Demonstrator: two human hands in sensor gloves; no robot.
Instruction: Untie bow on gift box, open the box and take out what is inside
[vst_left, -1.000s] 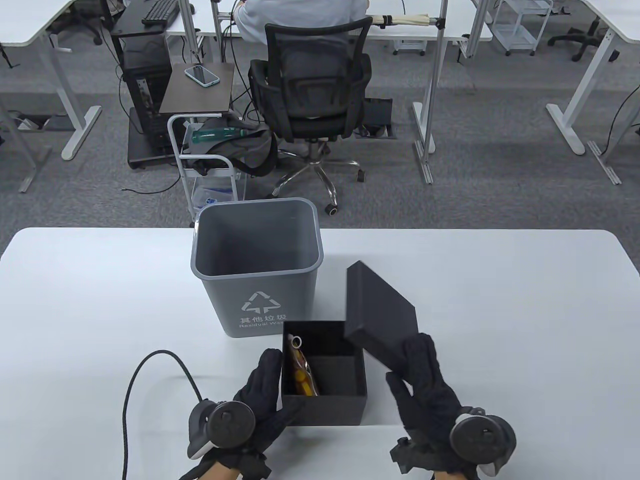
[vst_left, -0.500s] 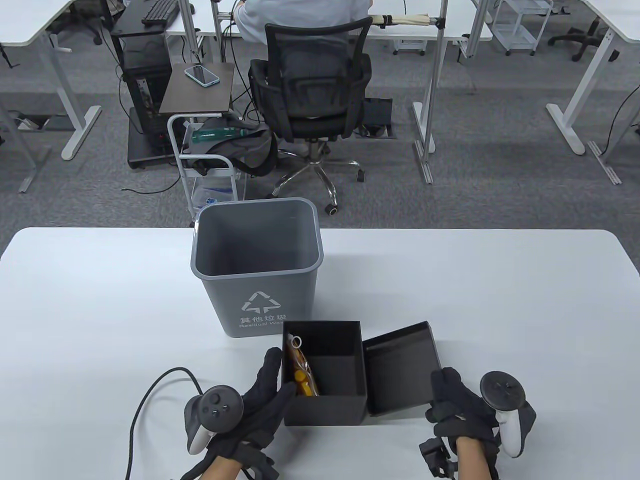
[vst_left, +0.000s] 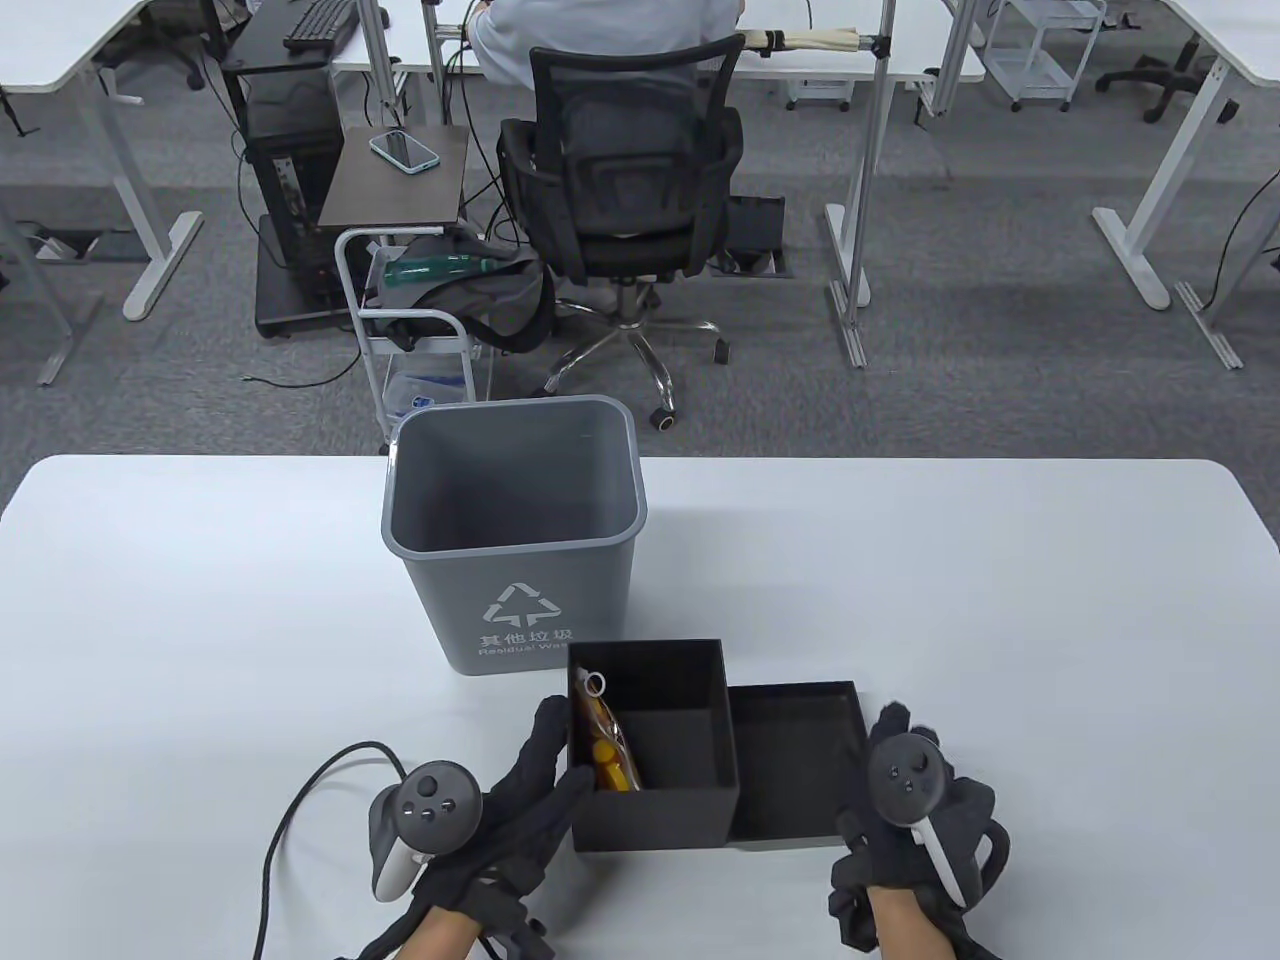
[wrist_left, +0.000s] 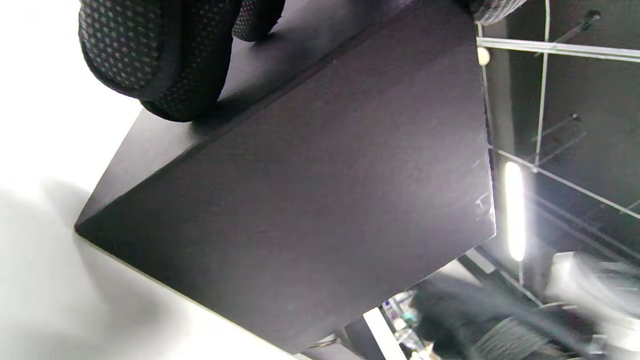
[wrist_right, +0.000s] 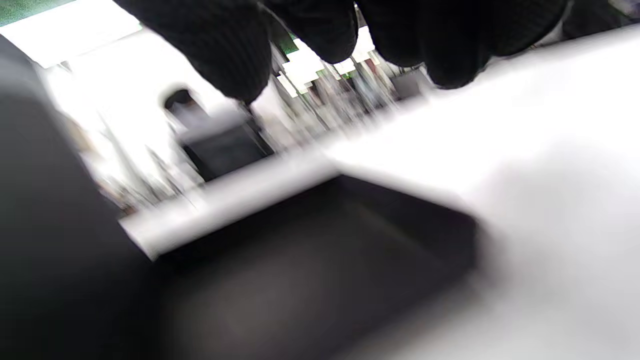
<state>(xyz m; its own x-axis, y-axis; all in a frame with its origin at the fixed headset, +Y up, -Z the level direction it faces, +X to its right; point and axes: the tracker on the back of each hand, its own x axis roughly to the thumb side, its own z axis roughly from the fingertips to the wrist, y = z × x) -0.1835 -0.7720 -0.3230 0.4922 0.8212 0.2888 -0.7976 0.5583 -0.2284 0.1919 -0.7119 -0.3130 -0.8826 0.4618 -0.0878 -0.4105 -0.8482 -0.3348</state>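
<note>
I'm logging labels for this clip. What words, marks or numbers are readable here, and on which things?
"其他垃圾": white characters on the front of the grey bin, under a white triangle-of-arrows recycling sign.
"Residual Wa…": small white line below them; its end is hidden behind the black gift box.
Orange pouch inside the box: any print is too small to read.
Box, lid, gloves and trackers: no readable text.

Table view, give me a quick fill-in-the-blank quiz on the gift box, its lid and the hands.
1. The black lid lies on the table with its hollow side facing ____.
2. The lid sits directly to the ____ of the open box.
3. The orange packet leans against the box's ____ inner wall.
4. The left hand rests against the ____.

Missing words: up; right; left; box
</note>
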